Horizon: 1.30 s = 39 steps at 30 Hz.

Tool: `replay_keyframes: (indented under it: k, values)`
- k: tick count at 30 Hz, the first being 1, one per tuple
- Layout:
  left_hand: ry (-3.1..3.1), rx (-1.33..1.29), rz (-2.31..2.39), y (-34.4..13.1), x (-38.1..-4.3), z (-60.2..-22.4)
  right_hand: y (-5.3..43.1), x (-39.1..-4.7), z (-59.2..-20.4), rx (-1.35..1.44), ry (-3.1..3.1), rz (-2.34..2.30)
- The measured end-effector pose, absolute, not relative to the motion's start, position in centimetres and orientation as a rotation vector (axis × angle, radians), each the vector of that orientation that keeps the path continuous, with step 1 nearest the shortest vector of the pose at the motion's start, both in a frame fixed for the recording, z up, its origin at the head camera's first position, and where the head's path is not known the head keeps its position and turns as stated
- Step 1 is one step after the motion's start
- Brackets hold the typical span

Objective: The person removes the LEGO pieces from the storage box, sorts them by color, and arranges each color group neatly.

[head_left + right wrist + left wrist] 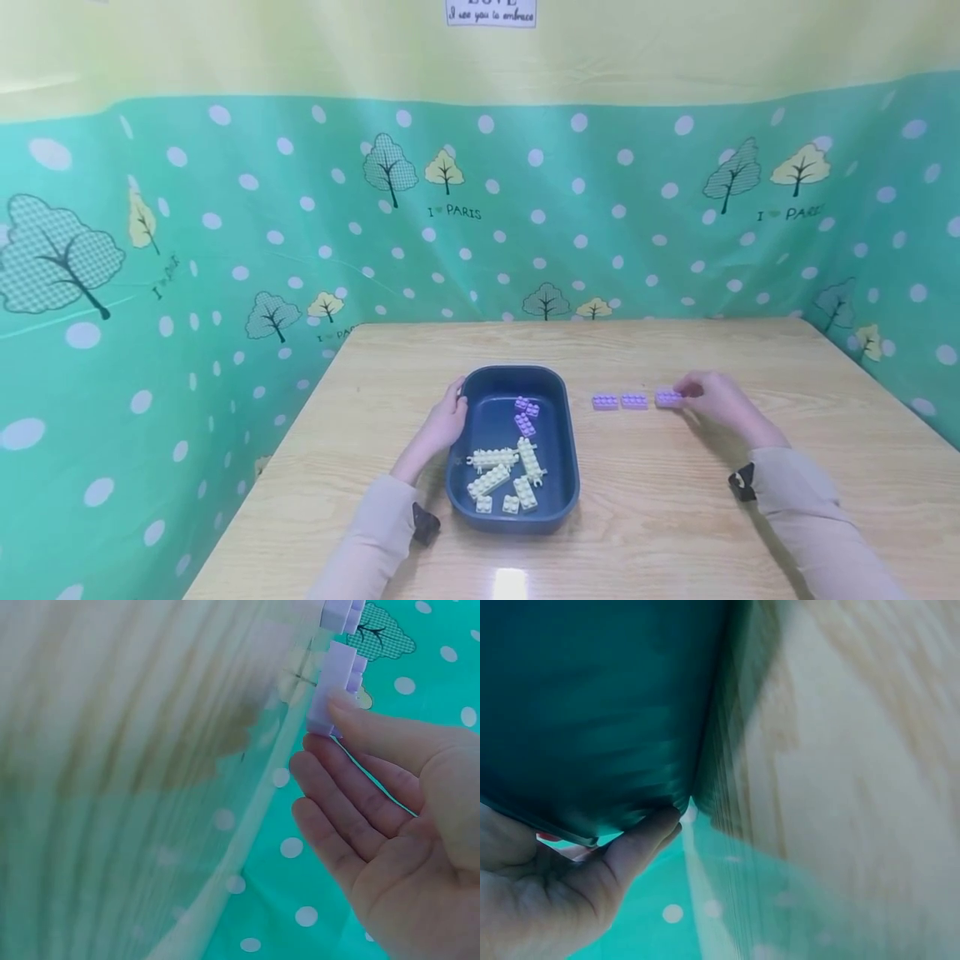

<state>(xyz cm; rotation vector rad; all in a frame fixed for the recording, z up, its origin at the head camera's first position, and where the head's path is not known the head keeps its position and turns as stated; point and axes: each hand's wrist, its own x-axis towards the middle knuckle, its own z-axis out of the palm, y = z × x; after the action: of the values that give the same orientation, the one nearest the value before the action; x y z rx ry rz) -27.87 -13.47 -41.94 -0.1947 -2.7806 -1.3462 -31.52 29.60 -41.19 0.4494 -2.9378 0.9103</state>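
Observation:
A dark blue tub (512, 525) stands on the table, and my left hand (448, 414) grips its left side near the far corner. In the left wrist view the thumb (641, 844) lies against the tub's outer wall (600, 712). To the right of the tub, my right hand (716, 400) pinches the end of a purple toy brick (668, 398). Its studs face up on the table. Two more purple bricks, one on the left (605, 402) and one in the middle (634, 401), form a row with it. The right wrist view shows the thumb on the pinched brick (330, 682).
Inside the tub, several cream bricks (489, 482) lie toward the near end, with a few small purple bricks (525, 425) farther back. The wooden table (660, 533) ends at a green dotted curtain (525, 242) behind and at the sides.

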Motion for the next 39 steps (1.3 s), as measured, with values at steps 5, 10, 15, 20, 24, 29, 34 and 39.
replay_keyframes:
  k: [5, 10, 15, 20, 24, 29, 34, 39]
  values:
    - [-2.770, -0.196, -1.363, -13.4, -27.7, -42.1, 29.6, -31.7, -41.2, 0.474, -2.959, 0.892]
    - [-2.771, -0.184, -1.376, -13.6, -27.4, -42.3, 29.7, -31.9, -41.4, 0.499, -2.979, 0.880]
    - [-2.769, -0.195, -1.367, -13.7, -27.3, -42.5, 29.7, -32.2, -41.5, 0.512, -2.988, 0.853]
    - [-2.767, -0.210, -1.368, -13.7, -27.2, -42.6, 29.5, -32.1, -41.4, 0.514, -2.993, 0.832]
    - [-2.770, -0.220, -1.371, -13.7, -27.2, -42.5, 29.4, -32.1, -41.2, 0.505, -2.998, 0.823]
    - [-2.772, -0.227, -1.360, -13.6, -27.3, -42.4, 29.3, -31.9, -41.2, 0.511, -2.995, 0.832]
    - [-2.774, -0.229, -1.356, -13.6, -27.4, -42.3, 29.5, -31.5, -41.0, 0.485, -2.967, 0.866]
    - [-2.777, -0.226, -1.363, -13.6, -27.7, -42.0, 28.9, -31.0, -39.8, 0.492, -2.886, 0.844]
